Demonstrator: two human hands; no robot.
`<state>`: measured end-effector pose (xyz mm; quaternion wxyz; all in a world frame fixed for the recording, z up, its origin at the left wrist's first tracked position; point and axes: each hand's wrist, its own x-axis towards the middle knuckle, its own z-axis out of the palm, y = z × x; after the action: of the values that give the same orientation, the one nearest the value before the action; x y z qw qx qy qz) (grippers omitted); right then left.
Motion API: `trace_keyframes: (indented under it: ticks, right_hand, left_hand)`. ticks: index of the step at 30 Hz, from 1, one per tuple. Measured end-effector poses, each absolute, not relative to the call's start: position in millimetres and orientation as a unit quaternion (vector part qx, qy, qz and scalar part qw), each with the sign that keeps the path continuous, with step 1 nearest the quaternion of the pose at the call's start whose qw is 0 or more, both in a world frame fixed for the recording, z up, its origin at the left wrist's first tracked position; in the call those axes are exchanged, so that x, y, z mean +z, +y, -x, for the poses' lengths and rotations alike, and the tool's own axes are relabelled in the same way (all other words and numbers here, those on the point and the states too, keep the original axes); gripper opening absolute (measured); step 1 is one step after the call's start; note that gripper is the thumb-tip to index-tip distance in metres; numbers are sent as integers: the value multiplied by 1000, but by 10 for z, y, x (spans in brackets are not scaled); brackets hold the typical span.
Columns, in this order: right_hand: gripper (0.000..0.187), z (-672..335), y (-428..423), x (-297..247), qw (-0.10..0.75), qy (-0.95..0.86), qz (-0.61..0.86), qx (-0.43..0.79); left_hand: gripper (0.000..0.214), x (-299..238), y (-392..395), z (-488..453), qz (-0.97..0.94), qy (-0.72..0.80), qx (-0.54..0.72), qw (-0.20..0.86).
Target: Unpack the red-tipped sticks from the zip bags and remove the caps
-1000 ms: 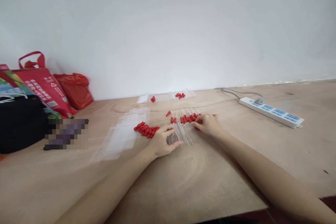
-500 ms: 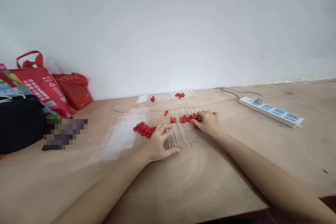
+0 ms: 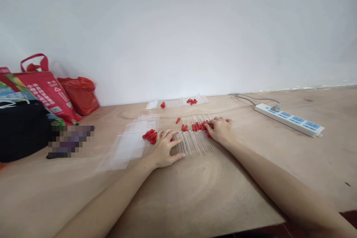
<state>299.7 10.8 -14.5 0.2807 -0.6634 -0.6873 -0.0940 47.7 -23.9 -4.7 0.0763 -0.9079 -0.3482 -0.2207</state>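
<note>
A row of thin clear glass tubes (image 3: 195, 141) lies side by side on the wooden table (image 3: 200, 189), some with red rubber caps (image 3: 198, 125) at their far ends. My left hand (image 3: 164, 148) rests flat with fingers spread at the left end of the row, partly over a pile of loose red caps (image 3: 150, 135). At the right end my right hand (image 3: 220, 129) has its fingers curled down onto the capped tube ends; whether it grips one is hidden.
Clear zip bags (image 3: 131, 142) lie left of the tubes. More bags with red caps (image 3: 178, 102) sit near the wall. Red shopping bags (image 3: 52, 93) and a black bag (image 3: 21, 130) stand at the far left. A white power strip (image 3: 290, 119) lies at the right.
My left hand has slid left off the tubes and flattened over the loose red caps. My right hand has shifted slightly towards the far ends of the tubes.
</note>
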Motion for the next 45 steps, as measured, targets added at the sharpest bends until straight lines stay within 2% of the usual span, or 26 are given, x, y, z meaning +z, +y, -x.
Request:
trace_keyframes:
  ticks: [4,8,15,20,27,33,45]
  right_hand:
    - [26,-2969,49,-124,340,-669,654,-89]
    - [21,-2883,-53,-96,402,-695,595,-43]
    - [17,-2658,-206,-117,418,-787,453,11]
    - [18,-2585,-279,-113,406,-807,429,-9]
    - [17,-2518,-284,-152,384,-815,400,-168]
    - [15,-2525,-267,-165,352,-822,373,-249]
    - [18,-2665,-236,-168,331,-845,359,-218]
  left_hand:
    - [45,-44,-256,-483,893,-366,-246,94]
    - [37,-54,-224,-500,856,-403,-289,146]
    - [27,-58,-179,-535,832,-373,-323,252]
    - [17,-60,-193,-551,840,-340,-337,254]
    - [16,-54,-220,-613,846,-300,-346,272]
    - [19,-49,-244,-607,856,-295,-338,256]
    - [19,-40,-266,-565,858,-297,-349,231]
